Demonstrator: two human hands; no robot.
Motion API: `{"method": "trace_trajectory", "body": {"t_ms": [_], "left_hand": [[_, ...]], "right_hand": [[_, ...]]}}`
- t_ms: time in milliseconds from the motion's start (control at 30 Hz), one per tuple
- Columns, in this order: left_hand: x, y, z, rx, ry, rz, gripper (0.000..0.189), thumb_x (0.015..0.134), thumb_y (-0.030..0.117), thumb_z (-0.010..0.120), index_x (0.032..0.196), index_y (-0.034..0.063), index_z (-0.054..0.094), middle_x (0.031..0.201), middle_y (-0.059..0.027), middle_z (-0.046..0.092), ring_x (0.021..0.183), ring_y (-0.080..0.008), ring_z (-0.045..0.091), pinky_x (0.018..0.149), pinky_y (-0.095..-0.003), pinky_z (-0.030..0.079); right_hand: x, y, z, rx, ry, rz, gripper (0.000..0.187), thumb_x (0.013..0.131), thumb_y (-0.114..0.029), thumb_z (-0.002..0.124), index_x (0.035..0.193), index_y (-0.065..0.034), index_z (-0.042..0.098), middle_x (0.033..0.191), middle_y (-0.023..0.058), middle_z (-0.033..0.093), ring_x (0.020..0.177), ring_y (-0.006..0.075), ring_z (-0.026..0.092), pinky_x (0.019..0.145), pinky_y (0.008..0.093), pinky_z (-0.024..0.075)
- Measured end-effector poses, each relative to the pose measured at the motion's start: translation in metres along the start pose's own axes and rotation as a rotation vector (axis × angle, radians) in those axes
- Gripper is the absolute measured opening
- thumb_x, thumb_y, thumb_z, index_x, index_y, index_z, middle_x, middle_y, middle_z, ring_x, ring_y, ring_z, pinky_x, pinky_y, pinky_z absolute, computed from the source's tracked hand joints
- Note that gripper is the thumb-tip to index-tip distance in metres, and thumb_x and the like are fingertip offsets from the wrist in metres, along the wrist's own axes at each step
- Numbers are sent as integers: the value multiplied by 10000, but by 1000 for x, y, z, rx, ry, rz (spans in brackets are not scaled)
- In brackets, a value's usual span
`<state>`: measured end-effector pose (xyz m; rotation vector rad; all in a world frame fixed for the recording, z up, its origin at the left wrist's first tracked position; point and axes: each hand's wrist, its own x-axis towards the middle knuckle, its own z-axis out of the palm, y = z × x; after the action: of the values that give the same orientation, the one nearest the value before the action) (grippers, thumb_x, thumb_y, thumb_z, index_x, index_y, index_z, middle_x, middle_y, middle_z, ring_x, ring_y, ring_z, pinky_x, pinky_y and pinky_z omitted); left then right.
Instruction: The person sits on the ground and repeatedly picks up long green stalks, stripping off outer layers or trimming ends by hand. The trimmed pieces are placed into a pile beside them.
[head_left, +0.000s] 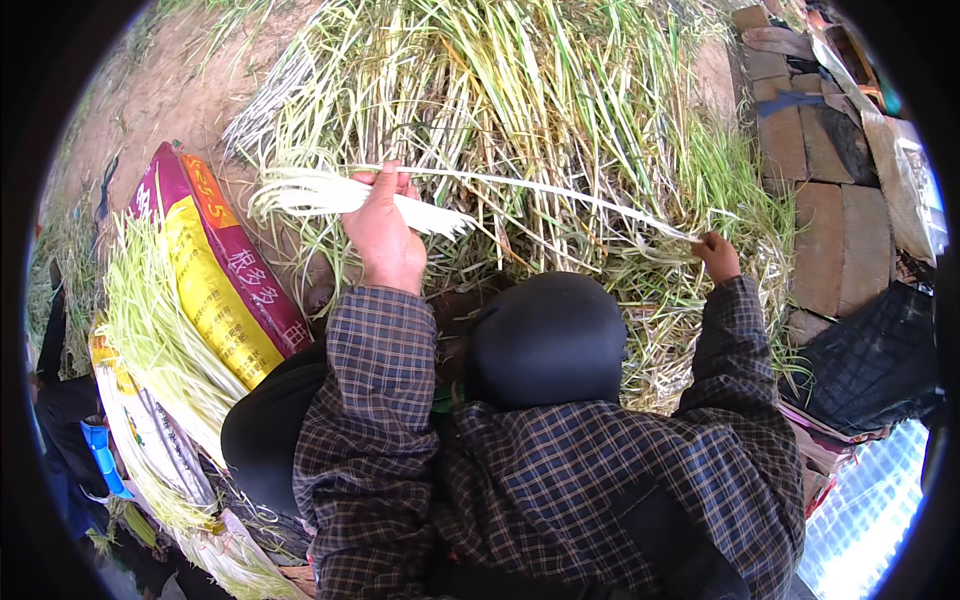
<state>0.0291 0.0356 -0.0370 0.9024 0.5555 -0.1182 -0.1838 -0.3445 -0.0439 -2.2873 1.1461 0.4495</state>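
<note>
My left hand is closed around a bunch of peeled white plant stalks, its cut ends fanned out to the right. One long pale stalk stretches in a slight arc from the top of that hand across to the right. At its far end, my right hand pinches the tip between fingers and thumb. Below and beyond both hands lies a large heap of long green and yellowing stalks, with white ends at its left side. My knee in black trousers rises between my arms.
A purple and yellow printed sack lies at left, with pale stalks laid along it. More pale stalks rest lower left. Bare soil shows upper left. Flat bricks and black mesh line the right side.
</note>
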Motion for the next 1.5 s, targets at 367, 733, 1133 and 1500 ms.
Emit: {"method": "trace_trajectory", "body": {"t_ms": [367,733,1133,1500], "left_hand": [[-19,28,30,6,-246,40,155,771,40,556,848,86,429,872,-69,541,724,-130,511,656,-259,402],[-56,-35,28,145,-639,-220,130,734,-27,570,801,40,480,824,-92,571,868,-200,556,742,-289,428],[-22,-11,14,-29,-266,-176,251,764,2,505,955,64,355,845,-147,525,710,-201,548,628,-298,474],[-39,-5,22,41,-528,-326,94,780,72,556,842,62,486,827,-124,584,563,-117,515,521,-232,428]], "right_hand": [[-27,-148,80,-317,-31,-637,242,819,-231,472,966,-45,523,954,100,538,906,218,487,849,355,366],[-82,-194,100,463,-58,-984,263,819,-154,501,1064,-58,486,655,48,546,557,124,501,529,263,420],[-33,-138,41,766,-5,-394,228,849,-189,426,1007,-48,512,747,52,563,583,79,440,531,188,356],[32,-173,63,490,166,-186,119,771,-94,545,888,-76,553,806,76,584,731,142,541,662,273,459]]}}
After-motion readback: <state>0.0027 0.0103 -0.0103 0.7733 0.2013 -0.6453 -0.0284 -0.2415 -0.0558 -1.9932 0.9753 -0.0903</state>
